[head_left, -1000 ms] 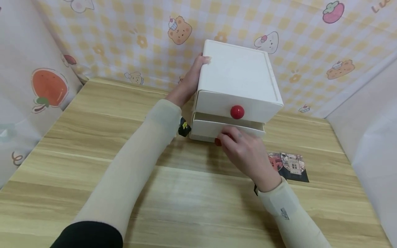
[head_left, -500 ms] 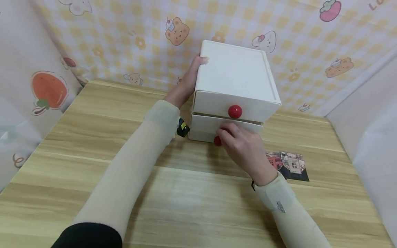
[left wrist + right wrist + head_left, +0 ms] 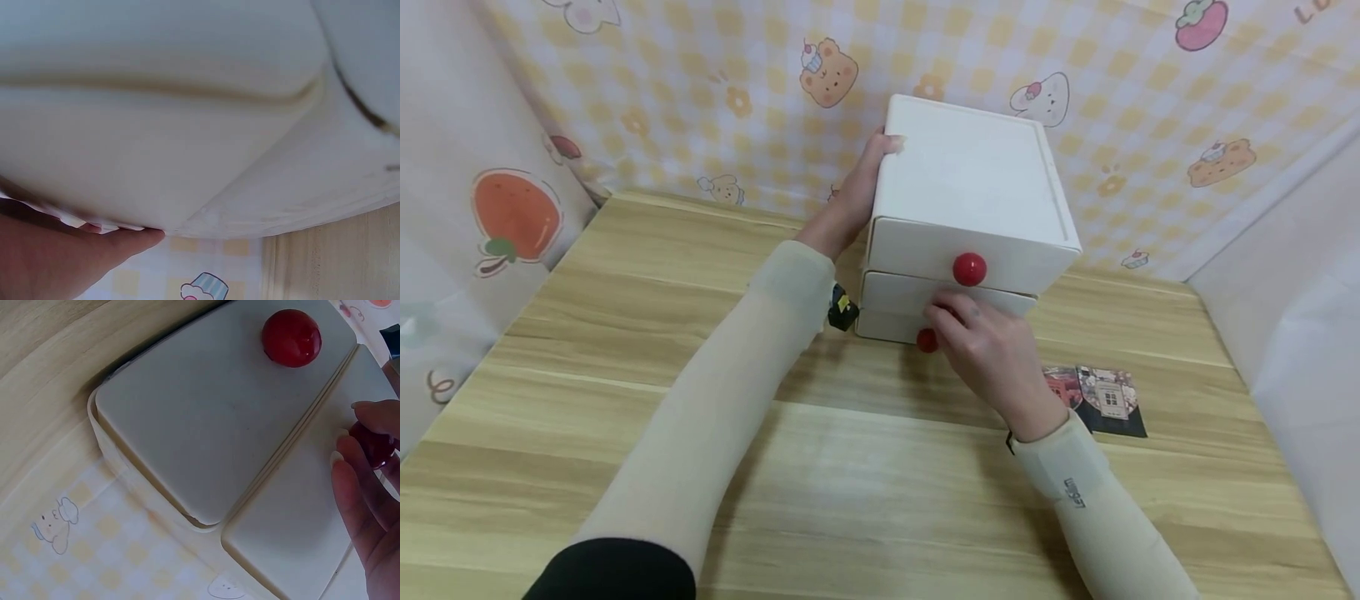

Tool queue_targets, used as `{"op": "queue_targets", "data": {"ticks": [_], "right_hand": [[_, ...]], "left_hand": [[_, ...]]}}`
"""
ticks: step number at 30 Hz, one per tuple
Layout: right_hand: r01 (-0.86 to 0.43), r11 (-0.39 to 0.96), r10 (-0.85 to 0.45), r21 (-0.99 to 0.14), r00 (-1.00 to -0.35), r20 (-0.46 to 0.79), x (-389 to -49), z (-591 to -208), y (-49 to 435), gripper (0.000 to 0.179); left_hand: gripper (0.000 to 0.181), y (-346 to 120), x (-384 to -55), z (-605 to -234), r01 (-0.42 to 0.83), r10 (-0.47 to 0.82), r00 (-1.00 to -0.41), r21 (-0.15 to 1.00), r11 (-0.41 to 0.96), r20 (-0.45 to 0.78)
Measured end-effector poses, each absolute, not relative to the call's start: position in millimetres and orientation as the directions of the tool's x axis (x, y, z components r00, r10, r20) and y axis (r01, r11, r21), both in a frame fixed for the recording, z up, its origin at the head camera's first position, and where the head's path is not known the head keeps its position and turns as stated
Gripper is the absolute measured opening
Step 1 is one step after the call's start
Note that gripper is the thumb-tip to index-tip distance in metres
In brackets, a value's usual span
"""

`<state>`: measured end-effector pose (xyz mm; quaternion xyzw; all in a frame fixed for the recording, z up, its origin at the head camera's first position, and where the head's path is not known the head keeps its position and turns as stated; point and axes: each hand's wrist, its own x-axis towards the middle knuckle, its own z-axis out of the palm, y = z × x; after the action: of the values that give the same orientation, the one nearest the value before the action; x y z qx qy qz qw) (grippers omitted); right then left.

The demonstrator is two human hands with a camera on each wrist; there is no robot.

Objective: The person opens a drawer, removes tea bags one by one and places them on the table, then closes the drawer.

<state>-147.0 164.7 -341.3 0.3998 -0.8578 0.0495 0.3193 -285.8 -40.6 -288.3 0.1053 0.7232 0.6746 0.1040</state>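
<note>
A white two-drawer box stands near the back of the table, with a red round knob on its upper drawer. My left hand lies against the box's left side, its thumb over the top edge. In the left wrist view, fingers rest along the box's edge; the rest are hidden. My right hand pinches the lower drawer's red knob between thumb and fingers. That lower drawer sits flush or almost flush under the upper one.
Dark printed cards or packets lie on the wooden table, right of the box and partly behind my right wrist. A checked cloth with cartoon prints hangs right behind the box.
The lower drawer has slid inward, and the gap above its front has closed. My right hand has moved slightly with the knob. The left hand stays on the box's side.
</note>
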Motion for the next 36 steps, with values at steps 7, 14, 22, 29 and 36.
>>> {"op": "queue_targets", "data": {"ticks": [7,14,22,29,36], "right_hand": [[-0.703,0.688,-0.654,0.181,-0.492,0.575,-148,-342,163,0.019],[-0.681,0.71,-0.637,0.178,-0.515,0.573,-147,-343,162,0.019],[-0.681,0.716,-0.637,0.156,-0.545,0.545,-139,-340,162,0.027],[-0.685,0.719,-0.613,0.121,-0.542,0.575,-123,-336,164,0.024],[-0.711,0.696,-0.638,0.101,-0.547,0.542,-113,-343,165,0.019]], "left_hand": [[0.069,-42,-286,-290,0.029,0.271,-0.963,0.999,0.046,0.015],[0.068,-42,-287,-291,0.037,0.276,-0.961,0.999,0.04,0.025],[0.069,-41,-287,-291,0.033,0.274,-0.961,0.999,0.036,0.022],[0.069,-40,-288,-291,0.036,0.286,-0.958,0.998,0.048,0.021],[0.069,-39,-289,-290,0.027,0.29,-0.957,0.998,0.057,0.009]]}}
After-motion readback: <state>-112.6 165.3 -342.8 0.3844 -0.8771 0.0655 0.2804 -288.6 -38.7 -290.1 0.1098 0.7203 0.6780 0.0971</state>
